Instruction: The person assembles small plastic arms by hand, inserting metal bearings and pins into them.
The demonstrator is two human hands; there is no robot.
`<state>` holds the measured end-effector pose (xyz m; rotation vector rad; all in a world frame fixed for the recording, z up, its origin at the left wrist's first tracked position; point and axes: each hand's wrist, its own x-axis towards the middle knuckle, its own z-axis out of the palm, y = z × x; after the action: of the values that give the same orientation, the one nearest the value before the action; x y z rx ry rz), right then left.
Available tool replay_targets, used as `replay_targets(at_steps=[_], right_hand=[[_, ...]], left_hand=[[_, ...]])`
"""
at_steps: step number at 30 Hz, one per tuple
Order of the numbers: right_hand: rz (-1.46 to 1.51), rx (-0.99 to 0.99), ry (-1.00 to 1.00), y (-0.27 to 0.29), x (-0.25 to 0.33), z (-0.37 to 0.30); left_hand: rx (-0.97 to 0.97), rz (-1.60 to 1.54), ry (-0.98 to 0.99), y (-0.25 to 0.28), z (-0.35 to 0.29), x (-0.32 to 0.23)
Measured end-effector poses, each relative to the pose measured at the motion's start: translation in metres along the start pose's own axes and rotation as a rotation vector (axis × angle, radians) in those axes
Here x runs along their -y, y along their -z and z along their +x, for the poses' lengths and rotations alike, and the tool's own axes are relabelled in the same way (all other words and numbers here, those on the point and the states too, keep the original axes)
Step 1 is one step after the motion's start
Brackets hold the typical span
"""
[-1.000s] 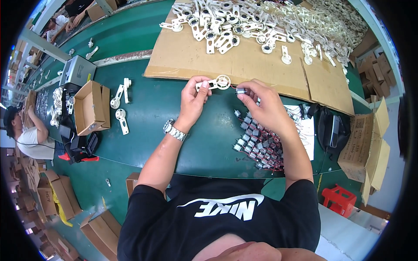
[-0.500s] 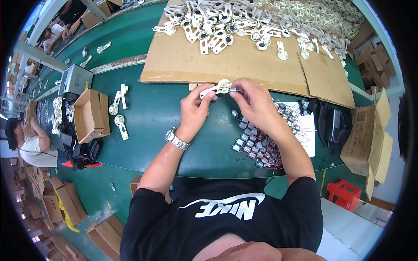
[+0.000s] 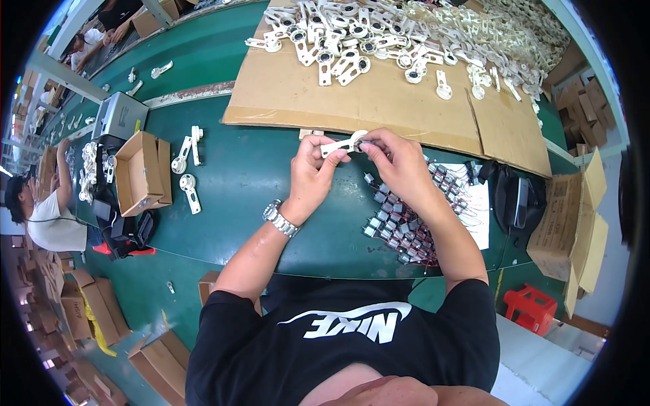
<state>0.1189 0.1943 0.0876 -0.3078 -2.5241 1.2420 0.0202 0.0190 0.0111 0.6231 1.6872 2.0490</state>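
Green worktable (image 3: 237, 203): a white handle (image 3: 336, 147) sits pinched in the left hand (image 3: 311, 169), the right hand (image 3: 401, 161) pinching a mostly hidden motor (image 3: 363, 143) at its round end. Cardboard (image 3: 284, 101) borders twelve o'clock, loose motors (image 3: 403, 227) five, a box (image 3: 162, 169) nine; tabletop reaches the near edge at six. The handle's long axis points between two and three.

Green table (image 3: 237, 203) | small motors (image 3: 404, 231) | cardboard sheet (image 3: 325, 105) | open carton (image 3: 162, 169)
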Motion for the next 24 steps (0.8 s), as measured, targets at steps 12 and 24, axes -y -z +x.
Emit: replay_targets(at_steps=[12, 24], right_hand=[[-0.47, -0.03, 0.342, 0.001, 0.001, -0.003], [-0.382, -0.011, 0.393, 0.0, 0.012, -0.005]], left_hand=[[-0.004, 0.002, -0.014, -0.004, -0.003, 0.0], [-0.031, -0.027, -0.082, -0.006, -0.003, 0.001]])
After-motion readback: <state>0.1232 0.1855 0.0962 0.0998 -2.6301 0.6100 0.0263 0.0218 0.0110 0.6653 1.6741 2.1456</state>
